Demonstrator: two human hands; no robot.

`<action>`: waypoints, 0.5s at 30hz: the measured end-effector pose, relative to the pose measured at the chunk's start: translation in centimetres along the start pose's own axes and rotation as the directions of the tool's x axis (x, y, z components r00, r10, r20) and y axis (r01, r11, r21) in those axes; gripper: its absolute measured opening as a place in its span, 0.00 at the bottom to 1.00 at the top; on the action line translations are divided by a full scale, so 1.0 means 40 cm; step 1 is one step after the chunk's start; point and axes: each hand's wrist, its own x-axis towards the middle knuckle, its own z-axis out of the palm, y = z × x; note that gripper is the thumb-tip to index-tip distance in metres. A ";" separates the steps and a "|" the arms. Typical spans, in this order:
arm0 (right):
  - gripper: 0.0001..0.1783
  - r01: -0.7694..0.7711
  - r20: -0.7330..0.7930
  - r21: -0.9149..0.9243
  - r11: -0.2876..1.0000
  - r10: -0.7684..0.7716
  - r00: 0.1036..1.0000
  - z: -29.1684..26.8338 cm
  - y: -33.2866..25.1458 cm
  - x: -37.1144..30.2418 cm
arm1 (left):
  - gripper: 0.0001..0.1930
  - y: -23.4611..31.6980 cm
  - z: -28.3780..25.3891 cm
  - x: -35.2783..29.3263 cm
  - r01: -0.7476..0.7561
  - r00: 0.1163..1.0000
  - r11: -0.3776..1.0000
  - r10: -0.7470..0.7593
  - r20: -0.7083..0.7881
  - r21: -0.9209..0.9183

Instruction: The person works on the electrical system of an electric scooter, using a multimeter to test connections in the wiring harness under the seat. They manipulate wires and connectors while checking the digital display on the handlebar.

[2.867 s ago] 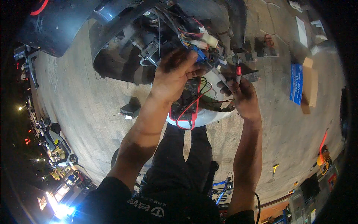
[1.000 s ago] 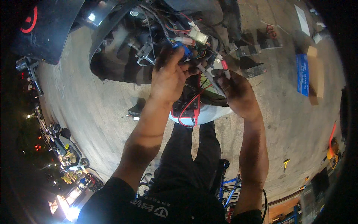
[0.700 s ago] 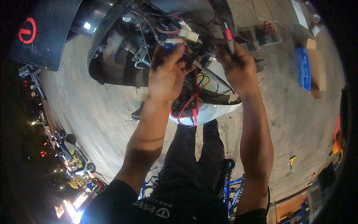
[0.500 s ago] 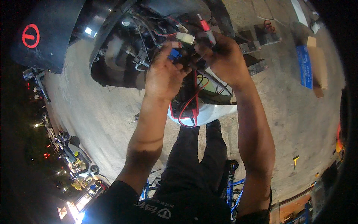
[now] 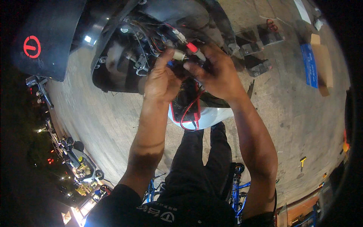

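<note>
My left hand (image 5: pixel 162 81) is closed, with its thumb and fingers around a cream plastic wire connector (image 5: pixel 179 55). A bit of blue shows beneath it. My right hand (image 5: pixel 217 72) is closed on a red-and-grey test probe (image 5: pixel 193 47), which slants up and left. Its tip end meets or overlaps a small whitish connector (image 5: pixel 179 35) on a red wire; contact cannot be told. Both hands are in front of the opened dark scooter body (image 5: pixel 109 81) full of wires. Below them a red-edged multimeter (image 5: pixel 175 113) with a red lead rests on a pale curved panel (image 5: pixel 211 117).
Black blocks (image 5: pixel 261 66) lie on the paving at the right, with red-handled scissors (image 5: pixel 272 25) behind them. Farther right stands an open blue-and-brown cardboard box (image 5: pixel 311 66). A yellow-handled tool (image 5: pixel 302 162) lies lower right. Parked scooters (image 5: pixel 77 160) line the left.
The probe in my right hand has swung from pointing up to slanting up-left, toward the whitish connector. My right hand has shifted left. The cream connector has moved lower and left.
</note>
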 end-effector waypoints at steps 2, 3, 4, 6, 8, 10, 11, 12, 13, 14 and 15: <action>0.13 -0.144 -0.105 0.054 0.988 0.149 0.983 -0.018 0.021 -0.023 | 0.18 0.002 0.001 -0.001 0.014 1.000 1.000 -0.014 -0.008 -0.004; 0.14 -0.148 -0.154 0.084 0.985 0.160 0.975 -0.029 0.037 -0.034 | 0.17 0.008 0.001 -0.004 0.038 0.997 0.999 -0.036 -0.064 0.028; 0.13 -0.200 -0.181 0.125 0.972 0.220 0.959 -0.042 0.061 -0.041 | 0.17 0.011 0.002 -0.004 0.025 0.999 0.998 -0.024 -0.031 0.050; 0.14 -0.270 -0.230 0.194 0.943 0.311 0.922 -0.072 0.111 -0.057 | 0.17 0.011 0.005 -0.004 0.038 0.998 0.996 -0.034 -0.055 0.077; 0.19 -0.253 -0.176 0.259 0.932 0.303 0.937 -0.111 0.150 -0.088 | 0.18 0.013 0.006 -0.006 0.060 0.997 0.996 -0.056 -0.058 0.069; 0.21 -0.347 -0.127 0.261 0.901 0.389 0.913 -0.154 0.179 -0.111 | 0.18 0.016 0.007 -0.009 0.079 0.996 0.994 -0.075 -0.057 0.074; 0.24 -0.398 -0.059 0.308 0.864 0.434 0.899 -0.177 0.189 -0.124 | 0.18 0.021 0.006 -0.010 0.077 0.996 0.995 -0.074 -0.059 0.065; 0.24 -0.389 -0.053 0.391 0.834 0.442 0.896 -0.188 0.196 -0.135 | 0.18 0.024 0.005 -0.009 0.075 0.996 0.994 -0.071 -0.060 0.073; 0.24 -0.438 -0.043 0.453 0.776 0.510 0.859 -0.194 0.203 -0.147 | 0.17 0.025 0.003 -0.009 0.076 0.995 0.994 -0.071 -0.070 0.074; 0.25 -0.429 -0.024 0.526 0.735 0.517 0.856 -0.194 0.208 -0.159 | 0.17 0.025 0.001 -0.009 0.078 0.994 0.994 -0.072 -0.079 0.075; 0.25 -0.446 -0.005 0.540 0.714 0.532 0.847 -0.187 0.219 -0.161 | 0.17 0.024 -0.002 -0.010 0.091 0.995 0.994 -0.087 -0.054 0.064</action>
